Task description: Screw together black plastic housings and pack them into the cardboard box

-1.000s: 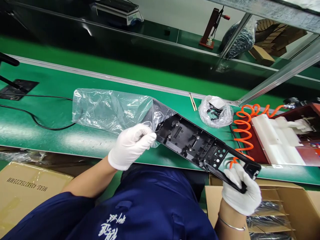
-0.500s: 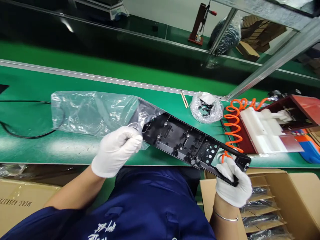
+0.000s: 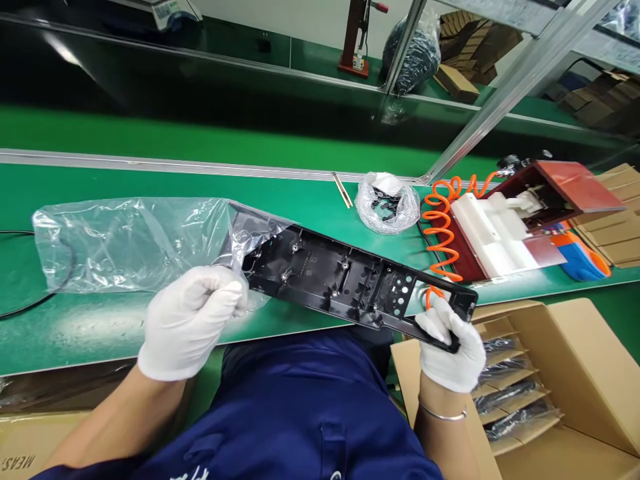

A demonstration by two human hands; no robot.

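Observation:
A long black plastic housing (image 3: 320,273) slants across the front of the bench, its ribbed inner side facing up. Its left end sits inside a clear plastic bag (image 3: 125,243), which stretches away to the left. My left hand (image 3: 193,320), in a white glove, pinches the bag's mouth beside the housing. My right hand (image 3: 453,347), gloved too, grips the housing's right end near its rectangular opening, with fingers through or over the frame; the exact hold is partly hidden.
A bag of small black parts (image 3: 387,203) lies behind the housing. To the right stand a coiled orange hose (image 3: 443,230) and a red fixture with white blocks (image 3: 493,233). An open cardboard box (image 3: 585,373) with wrapped parts in dividers is at lower right. A black cable (image 3: 30,307) crosses the left.
The view has shifted, so the bench things sit further left. The housing still has its left end in the bag, and both hands keep their holds.

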